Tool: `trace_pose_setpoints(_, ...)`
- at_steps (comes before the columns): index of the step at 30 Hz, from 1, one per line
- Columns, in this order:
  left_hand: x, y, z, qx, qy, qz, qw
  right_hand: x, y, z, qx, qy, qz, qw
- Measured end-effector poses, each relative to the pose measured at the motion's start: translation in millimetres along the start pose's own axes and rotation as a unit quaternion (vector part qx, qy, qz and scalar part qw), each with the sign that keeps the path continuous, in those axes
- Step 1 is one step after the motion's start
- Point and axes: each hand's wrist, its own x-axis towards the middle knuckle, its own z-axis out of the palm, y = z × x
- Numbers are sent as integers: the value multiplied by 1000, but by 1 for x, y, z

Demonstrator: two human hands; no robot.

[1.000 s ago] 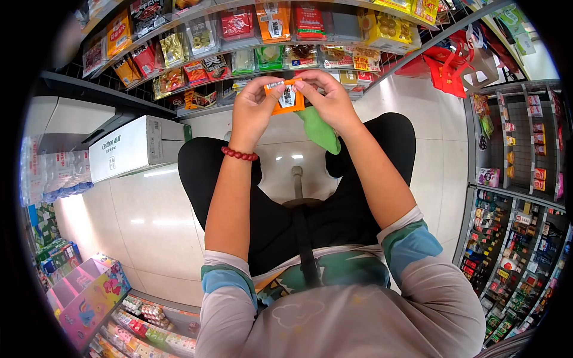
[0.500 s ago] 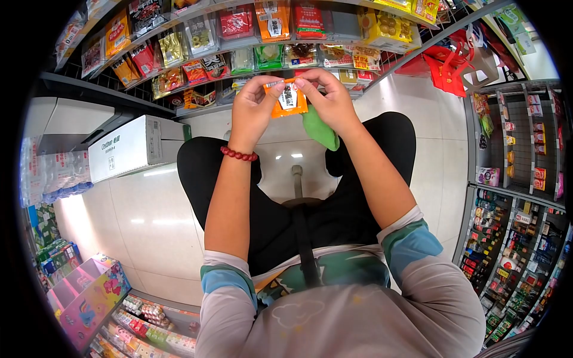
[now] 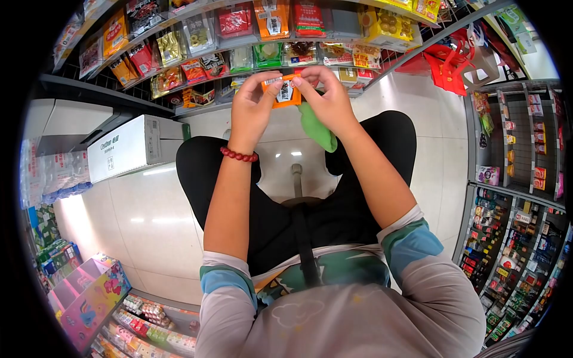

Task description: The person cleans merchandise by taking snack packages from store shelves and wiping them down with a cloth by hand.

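Observation:
Between my two hands is a small orange snack packet (image 3: 291, 98) with a white label and dark lettering. My left hand (image 3: 253, 110), with a red bead bracelet at the wrist, pinches its left edge. My right hand (image 3: 330, 98) grips the upper right edge between thumb and fingers. A green cloth (image 3: 318, 129) hangs beneath my right hand, apparently tucked in its palm; the fingers holding it are hidden. Both hands are just in front of the lower shelf of packaged snacks (image 3: 242, 59).
Ahead are tiered shelves with an orange packet (image 3: 273, 21) and a yellow carton (image 3: 388, 28). A white box (image 3: 122, 149) and bottled drinks (image 3: 59, 176) stand left. Right are a red bag (image 3: 446, 71) and a rack (image 3: 518, 140). A pink display box (image 3: 89, 298) is lower left.
The packet has moved slightly up and tipped, so its face looks shorter and its lower edge sits higher. My right thumb lies further over it. The green cloth has shifted slightly left.

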Motion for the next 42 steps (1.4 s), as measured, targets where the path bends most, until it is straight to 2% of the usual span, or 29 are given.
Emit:
trace_pose_setpoints(1,1,-2,0,11,-1,26,1000,2,3,-2,21,-54,28,998)
trace_pose_setpoints(5,2,4,2,65,9,54,996,4,9,3,110,-59,22,992)
trace_pose_setpoints(7,-1,11,12,7,71,1,997,5,11,5,146,-58,12,988)
trace_pose_setpoints(11,1,0,4,-6,69,-56,996,6,14,7,194,-49,32,979)
trace_pose_setpoints(13,4,6,-1,-36,-18,-175,984,7,15,7,178,-54,16,982)
trace_pose_setpoints(16,3,4,4,-102,39,-140,984,8,15,6,182,-67,25,981)
trace_pose_setpoints(26,4,3,-2,-161,30,-162,973,7,10,4,214,-65,87,971)
trace_pose_setpoints(31,4,9,0,-205,33,-189,960,9,2,3,241,-11,139,960)
trace_pose_setpoints(34,4,5,0,-161,15,-152,975,16,11,-6,253,-64,120,958)
trace_pose_setpoints(38,5,9,0,-106,24,-159,981,17,15,-3,233,-32,120,965)
trace_pose_setpoints(40,5,4,0,-109,23,-104,988,17,10,-3,247,-12,136,959)
trace_pose_setpoints(42,6,0,-1,-101,18,-90,991,14,4,0,235,-25,134,962)
